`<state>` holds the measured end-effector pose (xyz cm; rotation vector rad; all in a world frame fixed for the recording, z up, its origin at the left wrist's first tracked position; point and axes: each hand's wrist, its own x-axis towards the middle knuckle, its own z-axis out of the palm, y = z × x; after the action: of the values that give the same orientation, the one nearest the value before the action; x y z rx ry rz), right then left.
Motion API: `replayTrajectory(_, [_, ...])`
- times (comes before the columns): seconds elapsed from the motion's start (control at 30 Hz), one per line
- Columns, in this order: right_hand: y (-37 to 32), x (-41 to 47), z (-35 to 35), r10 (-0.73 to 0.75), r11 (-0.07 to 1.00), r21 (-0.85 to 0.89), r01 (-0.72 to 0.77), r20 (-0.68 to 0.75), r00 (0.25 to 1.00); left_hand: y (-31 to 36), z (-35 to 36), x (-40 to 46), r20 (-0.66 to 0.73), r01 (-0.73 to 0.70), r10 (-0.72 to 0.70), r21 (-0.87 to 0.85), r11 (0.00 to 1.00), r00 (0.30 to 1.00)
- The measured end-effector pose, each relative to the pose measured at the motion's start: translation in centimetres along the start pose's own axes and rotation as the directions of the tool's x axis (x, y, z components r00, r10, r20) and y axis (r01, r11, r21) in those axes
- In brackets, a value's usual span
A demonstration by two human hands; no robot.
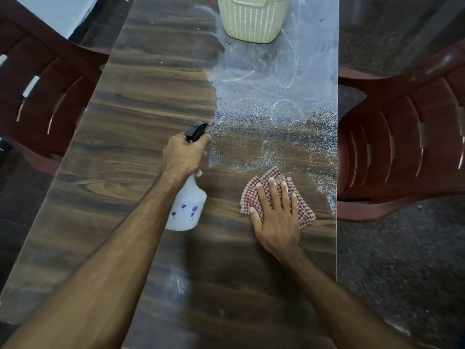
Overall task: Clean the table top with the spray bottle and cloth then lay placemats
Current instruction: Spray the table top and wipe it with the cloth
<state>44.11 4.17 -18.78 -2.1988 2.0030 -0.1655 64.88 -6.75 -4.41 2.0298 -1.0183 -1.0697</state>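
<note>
Both forearms reach in from the near edge of the wood-grain table top (141, 102); the left hand (185, 157) is wrapped around the neck of the white spray bottle (186, 210), fingers curled tight at the black trigger head, nozzle pointing away from the person; the bottle's body, printed with small blue flowers, hangs tilted under the wrist, and whether its base touches the table I cannot tell. Right of the bottle, the right hand (276, 217) lies flat with fingers straight and spread, pressing the red-checked cloth (304, 212) onto the wood; it grips nothing. Beyond the cloth and right of the nozzle, a broad patch of spray droplets (271, 137) covers the table's right half, running up into pale smeared streaks around the cream ribbed basket (253, 18) at the far end. Dark red plastic chairs (415, 137) flank both long sides. No placemats are in view.

Judging from this, wiping is only partly done; the wet band looks unwiped. The risks: droplets already reach the right edge, so a sweep of the cloth that way could push liquid off onto the chair seat; wiping up toward the basket without lifting it would leave residue beneath; further spraying could wet the basket itself; placemats laid on a damp surface would stick or stain.
</note>
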Motion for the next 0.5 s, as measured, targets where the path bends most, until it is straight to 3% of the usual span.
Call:
replayTrajectory(0.27, [1.6,1.6,0.1,-0.008,1.000,-0.019,0.009,0.058,0.998,1.5,0.9,3.0,0.075,-0.023,0.024,-0.017,1.000,0.997])
replayTrajectory(0.37, [4.2,5.0,-0.8,0.089,0.996,-0.023,-0.087,0.121,0.989,1.5,0.6,3.4,0.125,-0.072,0.075,-0.032,0.997,0.989])
replayTrajectory(0.5, [5.7,11.0,-1.9,0.238,0.971,-0.030,-0.237,0.105,0.965,1.5,-0.1,3.8,0.132,-0.061,0.080,-0.143,0.988,0.988])
